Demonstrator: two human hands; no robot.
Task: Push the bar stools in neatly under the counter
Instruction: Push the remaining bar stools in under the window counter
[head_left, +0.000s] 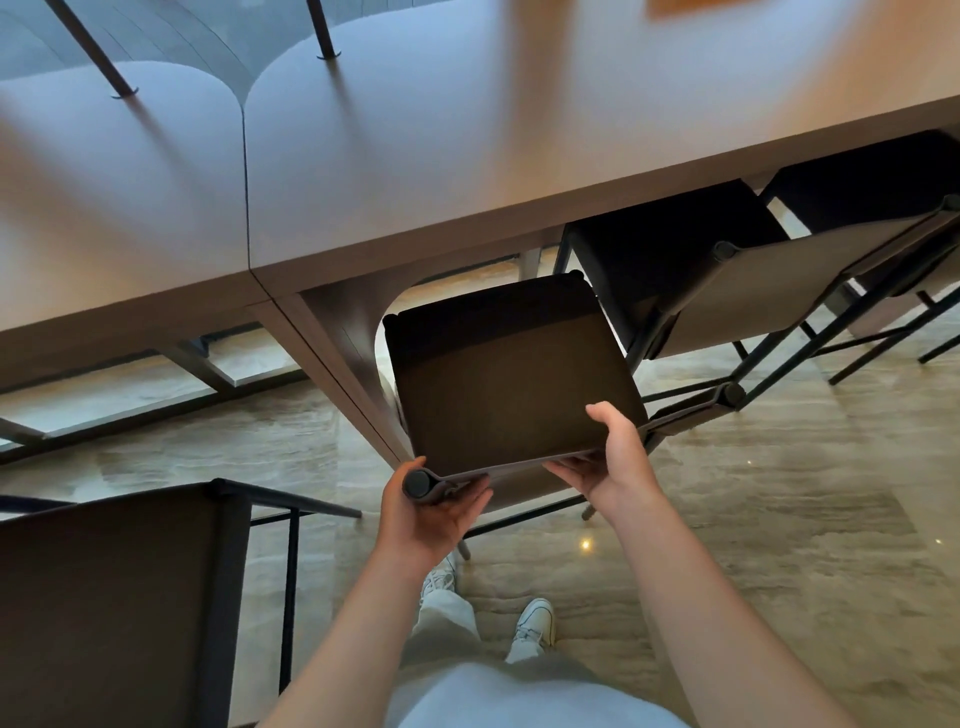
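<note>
Head view looks steeply down, so the legs of the bar stool (511, 374) are mostly hidden beneath its own dark square seat, and the front edge of that seat sits in shadow just under the counter (415, 171) edge. The left hand (431, 506) curls round the round end cap at the left corner of the low backrest; the right hand (610, 457) grips the backrest's right part, thumb lying on the seat, fingers underneath. A curved counter leg (343, 332) stands close beside the seat's left side. To the right, two more stools (727, 270) are tucked partly under the counter, the farther one cut off by the frame. Another stool (119, 597) at lower left is also cropped. Below lies glossy veined marble floor (779, 493) with white sneakers (535, 623) on it. An orange object at the counter's top edge is blurred.
</note>
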